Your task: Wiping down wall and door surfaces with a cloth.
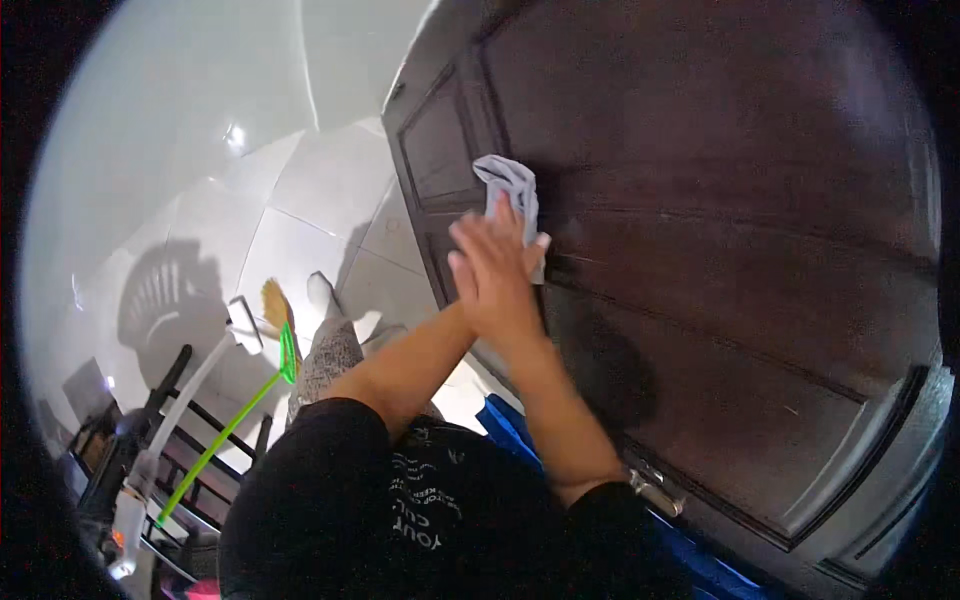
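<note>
A folded light-grey cloth [512, 180] lies against the dark panelled wooden door [720, 247]. Both of my hands meet at the cloth, one crossing over the other. My right hand [506, 300] presses the cloth to the door with its fingers on the fabric. My left hand [469, 255] is mostly behind or beside the right one, blurred, and its hold cannot be made out. The metal door handle [656, 491] shows by my right elbow.
A green-handled broom [217, 446], a white-handled tool [187, 390] and a black metal rack [206, 420] stand at the lower left. White tiles [300, 240] cover the floor. Something blue [510, 427] is beside my body, near the door.
</note>
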A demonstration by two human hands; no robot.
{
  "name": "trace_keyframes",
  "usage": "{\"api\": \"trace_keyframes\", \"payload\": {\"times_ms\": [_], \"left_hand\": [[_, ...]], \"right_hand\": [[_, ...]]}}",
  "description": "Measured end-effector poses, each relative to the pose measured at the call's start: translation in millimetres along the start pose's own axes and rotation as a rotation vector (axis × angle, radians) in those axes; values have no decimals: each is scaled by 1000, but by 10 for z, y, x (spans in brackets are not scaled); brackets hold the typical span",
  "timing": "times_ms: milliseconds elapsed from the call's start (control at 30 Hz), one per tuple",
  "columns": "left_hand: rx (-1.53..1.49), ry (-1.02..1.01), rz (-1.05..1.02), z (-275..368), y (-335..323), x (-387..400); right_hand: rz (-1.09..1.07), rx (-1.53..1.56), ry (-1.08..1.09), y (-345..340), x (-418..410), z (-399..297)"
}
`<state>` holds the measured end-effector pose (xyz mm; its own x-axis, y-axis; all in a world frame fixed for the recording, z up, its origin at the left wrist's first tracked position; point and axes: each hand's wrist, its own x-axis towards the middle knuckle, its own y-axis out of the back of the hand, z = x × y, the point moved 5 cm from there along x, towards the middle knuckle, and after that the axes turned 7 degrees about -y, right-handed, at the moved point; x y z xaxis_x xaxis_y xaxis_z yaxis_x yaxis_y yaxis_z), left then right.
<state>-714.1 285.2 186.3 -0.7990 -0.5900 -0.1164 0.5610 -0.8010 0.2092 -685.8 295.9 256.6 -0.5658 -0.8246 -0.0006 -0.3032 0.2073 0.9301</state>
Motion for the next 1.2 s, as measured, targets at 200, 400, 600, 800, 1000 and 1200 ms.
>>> {"api": "trace_keyframes", "payload": {"times_ms": [200,400,600,800,1000,1200], "left_hand": [[-294,-419,-170,-839,-274,-361],[-358,-129,-218,-1504,376,-574],[-213,255,-9,-2306,1136,-806],[-421,511,-40,-2709,1131,-970],[-621,576,201,-3354,872,-1135],[-815,721,375,-3617,806,-1140]], "right_hand": [[-232,-695,-12,-562,310,513],[-152,-927,86,-841,481,500],[-38,-1077,490,-877,1425,501],[-152,-1461,348,-802,2949,-72],[-38,-1551,382,-1762,3499,213],[-443,-1500,505,-3310,2904,1315]]}}
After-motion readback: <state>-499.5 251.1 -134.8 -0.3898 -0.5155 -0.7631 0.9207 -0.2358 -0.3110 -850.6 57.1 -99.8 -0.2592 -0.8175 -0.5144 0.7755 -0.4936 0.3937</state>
